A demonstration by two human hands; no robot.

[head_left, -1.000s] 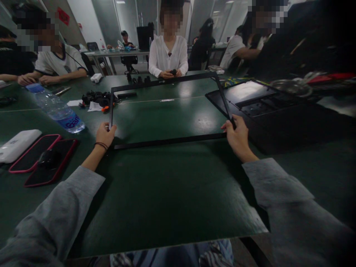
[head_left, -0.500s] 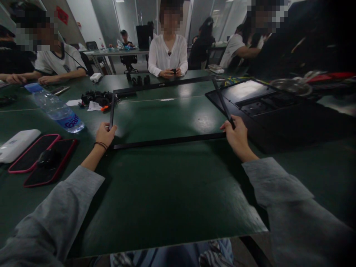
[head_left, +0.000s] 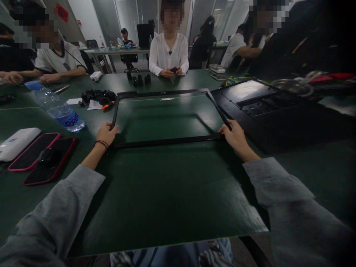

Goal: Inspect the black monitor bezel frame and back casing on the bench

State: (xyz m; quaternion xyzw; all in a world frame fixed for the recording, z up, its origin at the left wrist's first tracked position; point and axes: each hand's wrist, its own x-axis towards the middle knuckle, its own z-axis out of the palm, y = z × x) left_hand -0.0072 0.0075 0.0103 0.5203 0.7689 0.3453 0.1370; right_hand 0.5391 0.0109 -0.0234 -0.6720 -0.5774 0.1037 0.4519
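Observation:
A thin black rectangular frame, like a monitor bezel [head_left: 167,141], is held between my two hands over the green table [head_left: 178,193]. My left hand [head_left: 107,133] is closed around its left side near the front corner. On the opposite side, my right hand [head_left: 234,135] grips the bar close to the front right corner. The far bar carries a small light marking. Below the bezel its shadow falls on the table, so at least part of it is raised. To the right lies a dark flat panel [head_left: 247,98], just beyond my right hand.
At left are a water bottle [head_left: 58,107], a white box-like device [head_left: 19,144] and two red-edged phones [head_left: 54,167], with a small black object on top. Black parts [head_left: 97,97] lie farther back. A person in white [head_left: 169,52] sits opposite, holding a small black item.
The far side of the bezel has come down lower and nearer the table. Both hands keep their grip; my right hand has shifted slightly left.

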